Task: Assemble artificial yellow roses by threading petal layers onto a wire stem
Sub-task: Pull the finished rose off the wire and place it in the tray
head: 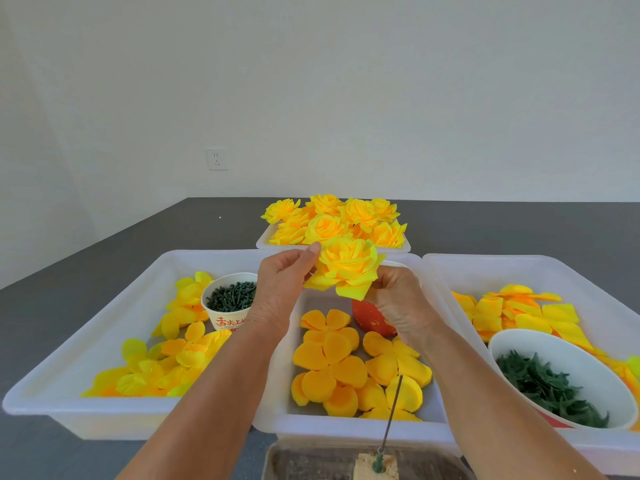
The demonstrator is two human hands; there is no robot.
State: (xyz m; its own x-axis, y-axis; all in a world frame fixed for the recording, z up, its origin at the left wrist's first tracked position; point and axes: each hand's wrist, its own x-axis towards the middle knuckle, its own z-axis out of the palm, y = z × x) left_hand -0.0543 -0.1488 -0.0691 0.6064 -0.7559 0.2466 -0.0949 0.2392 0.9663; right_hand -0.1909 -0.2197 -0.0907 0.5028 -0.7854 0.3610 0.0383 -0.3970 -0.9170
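Both hands, left (277, 289) and right (403, 303), pinch finished rose (346, 266); next, likely drop it in far tray (263, 239).

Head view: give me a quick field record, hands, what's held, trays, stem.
left hand: pinches the rose's left edge, thumb on top
right hand: grips under the rose's right side
assembled yellow rose: held in the air between both hands, above the middle tray
wire stem: upright in a block at the near edge, bare
middle tray: orange petal layers
left tray: yellow petals, cup of dark green pegs
right tray: petals, bowl of green leaves
far tray: finished roses
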